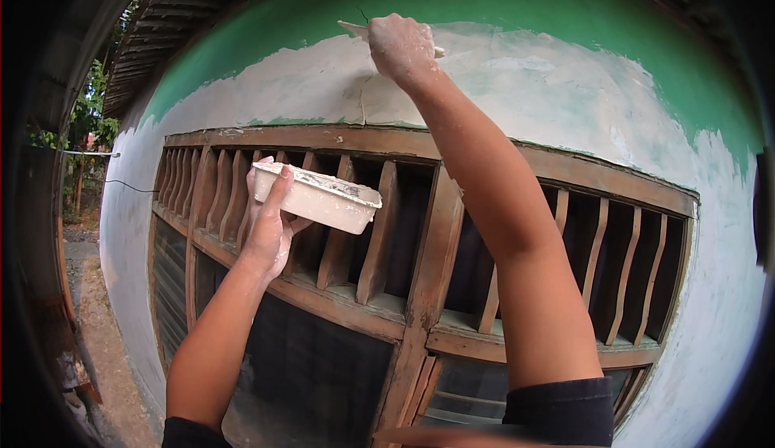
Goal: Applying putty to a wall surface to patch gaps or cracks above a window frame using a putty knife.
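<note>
My left hand [270,226] grips one end of a white rectangular plastic tub [323,204], thumb on its near side. White paste is smeared on its rim, and the tub tilts slightly down to the right. Raised high, my right hand [400,48] is closed around a putty knife [351,28] against the upper wall. Only its pale ends show on either side of the fist. White paste coats the knuckles. Behind the knife, the green wall [307,24] carries a broad, uneven band of white filler [492,69]. A thin crack [362,101] runs down toward the window frame.
Just below the filler spans a wooden window frame [428,266] with wavy vertical slats [375,230] and dark glass panes [303,367] beneath. Tiled eaves [182,16] overhang at the upper left. A thin wire [129,183] sticks out from the wall, beside a path [105,311].
</note>
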Available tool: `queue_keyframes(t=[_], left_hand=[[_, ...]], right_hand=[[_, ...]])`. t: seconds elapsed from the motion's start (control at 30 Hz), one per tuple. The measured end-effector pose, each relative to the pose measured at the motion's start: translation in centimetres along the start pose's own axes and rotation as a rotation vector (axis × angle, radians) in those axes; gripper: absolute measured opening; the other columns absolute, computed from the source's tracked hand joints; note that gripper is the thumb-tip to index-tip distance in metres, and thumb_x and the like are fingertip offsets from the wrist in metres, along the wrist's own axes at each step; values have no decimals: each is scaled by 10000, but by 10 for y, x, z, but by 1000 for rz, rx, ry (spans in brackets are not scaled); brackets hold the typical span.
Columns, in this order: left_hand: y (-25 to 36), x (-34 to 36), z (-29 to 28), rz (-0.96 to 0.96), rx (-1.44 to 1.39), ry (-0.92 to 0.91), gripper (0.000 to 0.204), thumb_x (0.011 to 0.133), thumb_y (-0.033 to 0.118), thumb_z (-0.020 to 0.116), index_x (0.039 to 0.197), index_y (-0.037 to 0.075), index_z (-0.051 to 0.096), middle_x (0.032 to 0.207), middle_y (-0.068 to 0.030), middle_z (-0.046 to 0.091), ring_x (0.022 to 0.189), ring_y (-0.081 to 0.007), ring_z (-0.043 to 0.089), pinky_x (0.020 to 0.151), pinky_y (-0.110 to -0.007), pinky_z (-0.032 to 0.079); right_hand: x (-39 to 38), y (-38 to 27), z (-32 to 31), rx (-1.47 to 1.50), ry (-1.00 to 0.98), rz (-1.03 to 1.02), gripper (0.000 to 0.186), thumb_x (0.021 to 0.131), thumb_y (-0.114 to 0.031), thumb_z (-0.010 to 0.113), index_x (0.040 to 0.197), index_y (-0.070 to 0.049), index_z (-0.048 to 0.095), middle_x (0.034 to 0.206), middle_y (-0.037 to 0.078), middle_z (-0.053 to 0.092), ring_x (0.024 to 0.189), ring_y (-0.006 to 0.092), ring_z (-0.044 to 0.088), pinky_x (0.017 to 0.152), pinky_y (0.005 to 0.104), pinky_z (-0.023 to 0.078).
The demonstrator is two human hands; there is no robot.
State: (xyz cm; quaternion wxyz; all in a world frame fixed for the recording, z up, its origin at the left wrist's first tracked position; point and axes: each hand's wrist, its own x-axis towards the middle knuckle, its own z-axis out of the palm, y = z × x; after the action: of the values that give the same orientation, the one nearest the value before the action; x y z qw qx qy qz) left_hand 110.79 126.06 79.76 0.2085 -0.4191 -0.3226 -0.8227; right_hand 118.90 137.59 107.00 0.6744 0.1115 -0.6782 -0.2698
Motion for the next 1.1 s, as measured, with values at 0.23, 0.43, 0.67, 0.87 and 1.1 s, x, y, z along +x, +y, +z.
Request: queue_keyframes(t=[0.23, 0.43, 0.67, 0.87, 1.1], left_hand=[[-3, -14, 18, -1, -42, -60, 669, 950, 496, 621, 1448, 243, 253, 1322, -85, 457, 1211, -216, 522, 950, -451, 495], [-15, -18, 27, -30, -65, -69, 619, 954, 483, 618, 1422, 250, 286, 1313, -75, 464, 1196, -206, 532, 936, -437, 504], [-22, -39, 39, -67, -74, -3, 612, 936, 513, 628, 1391, 246, 318, 1325, -64, 457, 1232, -215, 492, 952, -448, 457], [-24, -32, 63, -97, -41, -42, 682, 924, 580, 605, 1426, 175, 384, 1348, -67, 516, 1271, -201, 483, 1038, -436, 392], [-36, -18, 98, -111, -136, -214, 672, 930, 521, 635, 1435, 258, 278, 1338, -62, 472, 1223, -205, 524, 955, -445, 477]], right_hand=[[-40, 171, -80, -380, 135, 397, 234, 917, -95, 526, 976, -55, 748, 980, 174, 735, 910, 346, 727, 782, 456, 569], [-32, 133, -43, -423, 114, 290, 227, 934, -110, 536, 957, -75, 759, 954, 154, 739, 909, 311, 732, 768, 430, 575], [-66, -33, 14, -17, -88, -170, 153, 874, -105, 606, 874, -56, 751, 856, 144, 736, 852, 305, 738, 721, 424, 574], [-79, 66, -54, -165, 39, 8, 178, 888, -90, 566, 894, -58, 741, 847, 165, 728, 802, 331, 735, 693, 454, 579], [-97, 228, -125, -550, 120, 317, 179, 905, -69, 561, 931, -80, 737, 863, 142, 736, 836, 299, 741, 727, 412, 587]])
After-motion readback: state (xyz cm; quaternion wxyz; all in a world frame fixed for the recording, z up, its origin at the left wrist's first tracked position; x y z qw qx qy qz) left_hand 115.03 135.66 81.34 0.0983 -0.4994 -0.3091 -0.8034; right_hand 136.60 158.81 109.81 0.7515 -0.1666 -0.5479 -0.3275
